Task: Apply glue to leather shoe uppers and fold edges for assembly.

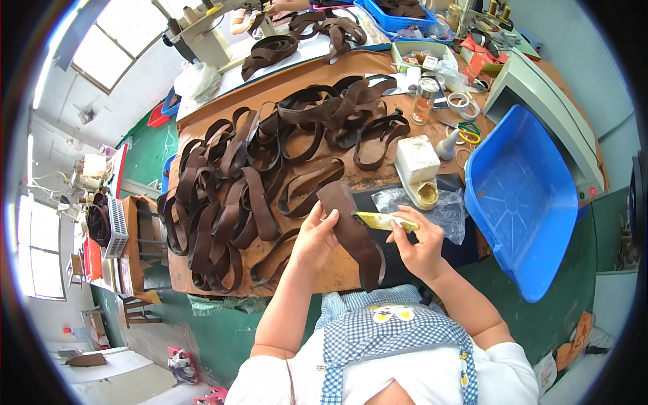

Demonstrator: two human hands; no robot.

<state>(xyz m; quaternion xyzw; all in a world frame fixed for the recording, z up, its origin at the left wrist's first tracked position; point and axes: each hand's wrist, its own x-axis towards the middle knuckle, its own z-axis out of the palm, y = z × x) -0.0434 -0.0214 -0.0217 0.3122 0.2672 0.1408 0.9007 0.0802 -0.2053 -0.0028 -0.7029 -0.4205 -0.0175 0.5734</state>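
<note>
My left hand point(315, 236) is closed on a dark brown leather-like strip point(356, 239), pinching it near its upper end with the thumb on top. The strip hangs toward my apron, with paler edges along its side. My right hand point(418, 243) grips a slim, flat yellow tool point(381, 221) whose dark tip is at the strip's right edge. Whether the tip touches the strip, and the tool's exact kind, I cannot make out. Many looped brown strips point(253, 196) lie heaped on the table left of and beyond my hands.
A white dispenser with a round pot point(416, 169) stands beyond my right hand, beside crumpled clear plastic point(449, 214). A large blue tub point(520, 196) is at the right. Further back lie green-handled scissors point(468, 133), tape rolls point(462, 104) and a glass jar point(424, 101). Another person's hand point(283, 7) shows at the far edge.
</note>
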